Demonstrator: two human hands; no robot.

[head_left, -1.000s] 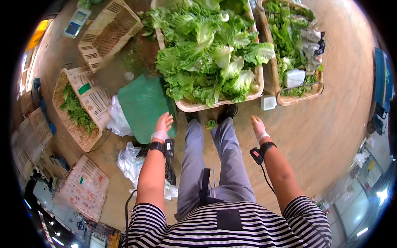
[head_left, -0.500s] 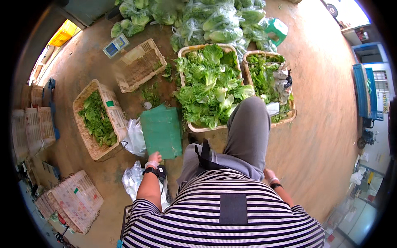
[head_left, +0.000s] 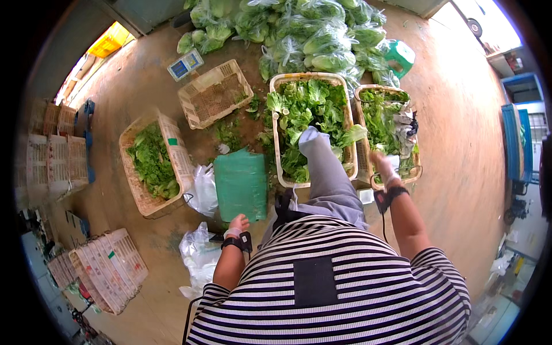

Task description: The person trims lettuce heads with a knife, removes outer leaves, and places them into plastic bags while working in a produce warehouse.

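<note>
My left hand hangs empty with loosely bent fingers, just below the green plastic-covered block and right of crumpled clear plastic. My right hand is blurred over the near part of the right crate, which holds greens and grey-black plastic; whether it touches anything I cannot tell. My raised grey-trousered leg reaches into the middle crate full of loose lettuce leaves, where the foot is mostly hidden.
Bagged lettuces are piled behind the crates, beside a green container. An empty crate and a tray-like device lie at back left. A crate of greens stands left, stacked crates farther left, a blue cart far right.
From standing with both feet outside the middle crate, one leg has lifted and moved forward into it. My right hand has risen forward from my side toward the right crate.
</note>
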